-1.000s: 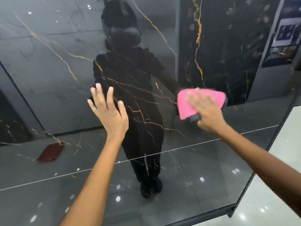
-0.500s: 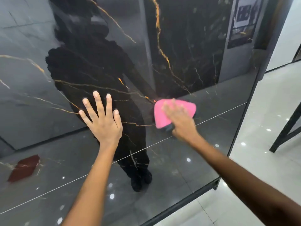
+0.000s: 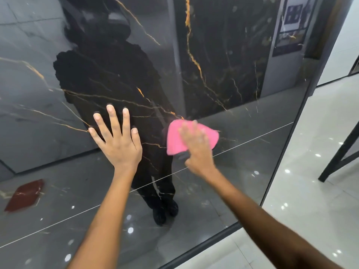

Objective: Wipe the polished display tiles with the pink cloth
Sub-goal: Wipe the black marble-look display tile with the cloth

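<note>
Pink cloth point(image 3: 191, 137) lower on tile point(image 3: 223, 65)

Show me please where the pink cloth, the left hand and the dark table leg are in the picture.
pink cloth point(image 3: 174, 140): head view, on its bare left part beside the right hand.
left hand point(image 3: 121, 147): head view, on the back of the hand.
dark table leg point(image 3: 342, 152): head view, on the slanted bar at the right edge.
</note>
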`<state>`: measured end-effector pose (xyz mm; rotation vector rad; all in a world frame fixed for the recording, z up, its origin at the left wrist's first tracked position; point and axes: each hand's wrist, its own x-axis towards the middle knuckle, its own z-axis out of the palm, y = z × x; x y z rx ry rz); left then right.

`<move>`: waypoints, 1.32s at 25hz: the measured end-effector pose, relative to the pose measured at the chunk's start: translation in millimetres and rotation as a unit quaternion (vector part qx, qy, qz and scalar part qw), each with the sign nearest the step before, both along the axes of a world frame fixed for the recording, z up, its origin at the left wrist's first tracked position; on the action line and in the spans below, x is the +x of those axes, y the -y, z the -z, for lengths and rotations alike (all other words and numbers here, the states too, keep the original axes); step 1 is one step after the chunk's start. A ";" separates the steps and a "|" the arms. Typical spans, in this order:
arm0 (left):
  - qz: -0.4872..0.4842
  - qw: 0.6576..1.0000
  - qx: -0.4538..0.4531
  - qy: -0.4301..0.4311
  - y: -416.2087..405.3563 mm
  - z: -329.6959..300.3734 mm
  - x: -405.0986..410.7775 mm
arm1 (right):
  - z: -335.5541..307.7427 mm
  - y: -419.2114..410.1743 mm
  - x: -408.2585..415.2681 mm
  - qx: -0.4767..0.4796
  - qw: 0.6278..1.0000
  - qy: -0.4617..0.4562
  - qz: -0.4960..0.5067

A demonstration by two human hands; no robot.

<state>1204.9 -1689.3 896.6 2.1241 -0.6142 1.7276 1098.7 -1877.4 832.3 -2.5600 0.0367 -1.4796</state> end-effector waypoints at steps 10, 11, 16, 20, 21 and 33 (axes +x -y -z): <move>-0.013 1.000 0.001 -0.002 0.6 0.5 -0.5 | 45.9 -83.1 11.3 0.413 0.909 0.043 -0.033; -0.009 1.000 0.000 0.001 1.1 0.3 -1.1 | 54.1 -79.5 8.0 0.385 0.922 0.010 -0.044; -0.025 1.000 0.007 0.003 3.2 0.8 -1.2 | 6.5 90.0 -1.8 0.516 0.836 0.182 0.031; -0.027 1.000 0.007 -0.004 3.1 2.8 -1.1 | -17.2 14.3 4.2 0.414 0.902 0.117 0.046; -0.027 1.000 0.009 -0.008 3.3 1.7 -0.7 | -12.5 -18.4 3.4 0.273 0.960 0.060 -0.007; 0.065 0.985 -0.150 -0.047 16.4 -131.8 -39.7 | -111.4 -10.8 3.4 -0.229 0.971 -0.007 -0.069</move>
